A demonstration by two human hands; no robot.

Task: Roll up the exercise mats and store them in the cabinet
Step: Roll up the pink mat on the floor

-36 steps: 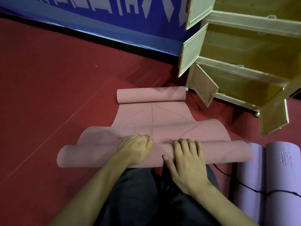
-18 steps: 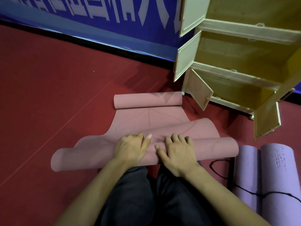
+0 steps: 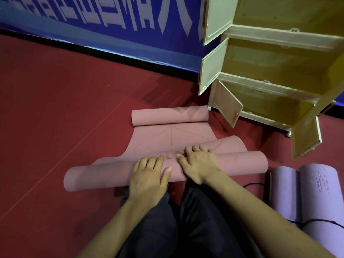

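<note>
Head camera view, looking down over a kneeling person's dark trousers (image 3: pixel 186 226) to a red floor (image 3: pixel 65 112). Just past the knees lies a pink exercise mat (image 3: pixel 167 138), its near end wound into a long roll lying crosswise. Both hands rest on top of this roll near its middle, close together. The left hand (image 3: pixel 149 175) presses down with fingers draped over the crest and thumb on the near side. The right hand (image 3: pixel 200 162) sits slightly further forward, fingers curled over the roll's far edge, gripping it.

Beyond the hands a short flat stretch of mat remains, and its far end curls into a smaller roll of its own. To the right lie two rolled purple mats (image 3: pixel 305 194), side by side, with a black cord across them. Further off stands an open pale cabinet (image 3: pixel 270 71), doors swung wide, against a blue banner (image 3: pixel 104 23).

Rolling appears well under way. The next move likely calls for even forward pressure so the ends stay square.
</note>
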